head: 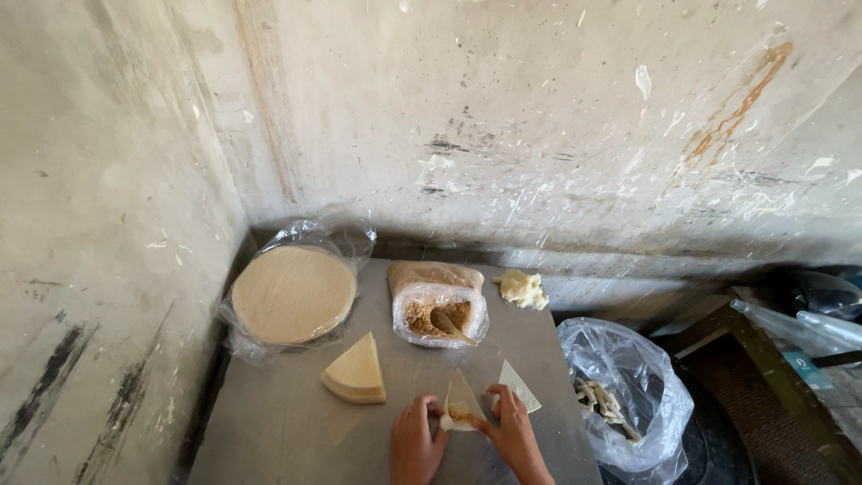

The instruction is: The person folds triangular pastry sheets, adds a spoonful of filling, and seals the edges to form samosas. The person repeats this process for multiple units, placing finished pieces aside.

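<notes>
Both my hands hold a thin triangular pastry sheet (461,399) folded into a cone, with brown crumbly filling at its lower edge. My left hand (415,442) grips its left side and my right hand (514,433) its right side, low on the grey metal table (278,422). A second loose triangle sheet (521,385) lies just right of my right hand. A stack of wedge-cut sheets (356,369) sits to the left of my hands.
A clear bag of brown filling (437,310) with a spoon (450,325) stands behind my hands. A round stack of sheets in plastic (294,293) sits back left. A lump of dough (523,288) lies back right. A plastic bag with pastry scraps (624,400) hangs off the table's right edge.
</notes>
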